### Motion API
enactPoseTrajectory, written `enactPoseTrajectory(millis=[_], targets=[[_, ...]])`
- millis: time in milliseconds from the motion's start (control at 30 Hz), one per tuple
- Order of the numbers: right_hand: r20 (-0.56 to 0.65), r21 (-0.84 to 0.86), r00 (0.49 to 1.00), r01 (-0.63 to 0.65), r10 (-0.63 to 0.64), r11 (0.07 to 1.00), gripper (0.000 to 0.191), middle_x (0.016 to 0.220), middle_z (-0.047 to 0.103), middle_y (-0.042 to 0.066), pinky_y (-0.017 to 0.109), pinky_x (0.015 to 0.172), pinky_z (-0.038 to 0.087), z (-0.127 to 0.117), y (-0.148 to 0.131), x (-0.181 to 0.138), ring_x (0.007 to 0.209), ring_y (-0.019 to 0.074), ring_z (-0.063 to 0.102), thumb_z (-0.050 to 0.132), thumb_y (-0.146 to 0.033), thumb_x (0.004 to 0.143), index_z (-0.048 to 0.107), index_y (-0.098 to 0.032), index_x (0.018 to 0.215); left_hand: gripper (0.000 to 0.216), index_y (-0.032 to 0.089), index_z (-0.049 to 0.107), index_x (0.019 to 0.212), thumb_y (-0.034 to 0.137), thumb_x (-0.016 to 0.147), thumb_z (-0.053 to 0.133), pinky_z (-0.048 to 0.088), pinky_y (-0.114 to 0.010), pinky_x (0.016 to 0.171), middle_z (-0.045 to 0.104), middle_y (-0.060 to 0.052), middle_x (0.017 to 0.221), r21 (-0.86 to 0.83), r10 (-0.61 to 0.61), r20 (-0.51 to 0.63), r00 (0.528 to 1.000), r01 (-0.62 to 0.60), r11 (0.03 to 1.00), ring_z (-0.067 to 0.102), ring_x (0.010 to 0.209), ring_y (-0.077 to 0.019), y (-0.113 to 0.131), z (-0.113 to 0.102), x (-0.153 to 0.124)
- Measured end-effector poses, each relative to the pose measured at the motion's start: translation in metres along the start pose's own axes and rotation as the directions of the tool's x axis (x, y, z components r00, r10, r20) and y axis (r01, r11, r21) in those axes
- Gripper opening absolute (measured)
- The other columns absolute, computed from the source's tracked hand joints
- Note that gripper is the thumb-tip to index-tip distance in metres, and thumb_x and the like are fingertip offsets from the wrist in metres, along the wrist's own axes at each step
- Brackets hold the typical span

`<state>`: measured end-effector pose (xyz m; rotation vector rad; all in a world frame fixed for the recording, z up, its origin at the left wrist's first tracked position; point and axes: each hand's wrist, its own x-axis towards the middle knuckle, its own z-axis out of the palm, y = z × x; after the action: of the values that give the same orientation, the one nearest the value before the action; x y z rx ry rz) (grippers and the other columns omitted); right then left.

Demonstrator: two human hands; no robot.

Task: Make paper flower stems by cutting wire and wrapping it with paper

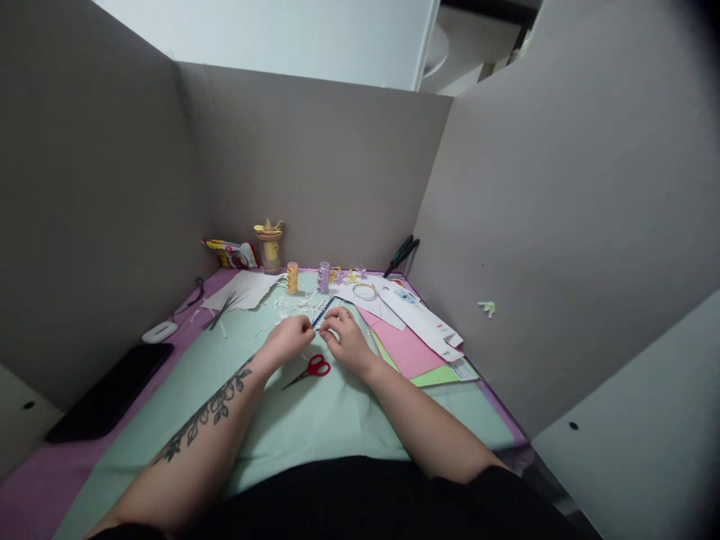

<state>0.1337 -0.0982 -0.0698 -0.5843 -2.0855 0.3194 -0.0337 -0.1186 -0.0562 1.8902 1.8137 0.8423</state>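
Note:
Both hands are close together over the pale green cloth (225,390), fingertips nearly meeting. My left hand (289,341) is closed, thumb against the curled fingers. My right hand (347,341) has its thumb and fingers drawn together in a pinch. Something small and thin seems to lie between the fingertips, too small to name. Just beyond them a slim blue stick (322,312), perhaps a pen or ruler, slants away. Red-handled scissors (316,366) rest on the cloth below the hands, touched by neither. White paper scraps (298,305) are scattered behind the left hand.
Left are a black phone-like slab (112,391), a white case (160,332) and dark thin strips (225,309). An orange cylinder (292,277), a purple cylinder (323,277) and a yellow tumbler (271,251) stand behind. Coloured sheets (402,345) and dark-handled pliers (400,255) lie right. Grey panels enclose the table.

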Motion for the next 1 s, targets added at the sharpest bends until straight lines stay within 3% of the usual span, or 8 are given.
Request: enactPoseTrajectory(millis=[233, 367, 533, 800, 1000], targets=[[-0.109, -0.012, 0.993, 0.051, -0.052, 0.999, 0.009, 0.092, 0.052, 0.008, 0.037, 0.085, 0.042, -0.005, -0.006, 0.000, 0.093, 0.0206, 0.049, 0.051, -0.014, 0.082, 0.058, -0.019, 0.080, 0.016, 0.018, 0.050, 0.064, 0.034, 0.068, 0.050, 0.030, -0.022, 0.051, 0.045, 0.004, 0.055, -0.363, -0.045, -0.015, 0.999, 0.037, 0.931, 0.040, 0.054, -0.0111, 0.011, -0.009, -0.003], [-0.154, -0.013, 0.987, 0.034, -0.036, 0.999, 0.009, 0.091, 0.051, 0.007, 0.037, 0.085, 0.042, -0.007, -0.007, 0.001, 0.092, 0.0205, 0.050, 0.051, -0.014, 0.081, 0.058, -0.020, 0.079, 0.018, 0.019, 0.046, 0.063, 0.035, 0.068, 0.052, 0.024, -0.020, 0.044, 0.037, 0.007, 0.049, -0.555, -0.091, 0.058, 0.994, 0.107, 0.825, 0.032, 0.045, -0.0078, 0.015, -0.012, -0.004], [-0.162, -0.003, 0.987, 0.014, -0.014, 1.000, 0.009, 0.090, 0.051, 0.008, 0.037, 0.086, 0.041, -0.007, -0.008, 0.001, 0.092, 0.0208, 0.050, 0.051, -0.015, 0.082, 0.058, -0.019, 0.079, 0.019, 0.017, 0.047, 0.066, 0.032, 0.066, 0.059, 0.020, -0.017, 0.041, 0.038, 0.006, 0.056, -0.729, -0.096, 0.160, 0.983, 0.183, 0.660, 0.031, 0.046, -0.0051, 0.018, -0.018, -0.007], [-0.171, 0.097, 0.979, -0.095, 0.111, 0.991, 0.008, 0.091, 0.050, 0.006, 0.035, 0.087, 0.040, -0.007, -0.003, 0.002, 0.094, 0.0194, 0.050, 0.051, -0.017, 0.081, 0.058, -0.020, 0.078, 0.026, 0.015, 0.045, 0.067, 0.029, 0.065, 0.066, 0.014, -0.014, 0.037, 0.038, 0.006, 0.062, -0.859, -0.020, 0.340, 0.940, 0.319, 0.402, 0.029, 0.044, -0.0013, 0.009, -0.020, -0.004], [-0.161, 0.150, 0.973, -0.144, 0.168, 0.978, 0.008, 0.089, 0.050, 0.005, 0.033, 0.084, 0.041, -0.007, -0.004, 0.004, 0.092, 0.0189, 0.051, 0.052, -0.016, 0.079, 0.058, -0.019, 0.076, 0.025, 0.015, 0.045, 0.067, 0.028, 0.067, 0.067, 0.014, -0.013, 0.036, 0.036, 0.007, 0.060, -0.876, 0.008, 0.389, 0.921, 0.367, 0.313, 0.026, 0.042, -0.0003, 0.006, -0.019, -0.001]])
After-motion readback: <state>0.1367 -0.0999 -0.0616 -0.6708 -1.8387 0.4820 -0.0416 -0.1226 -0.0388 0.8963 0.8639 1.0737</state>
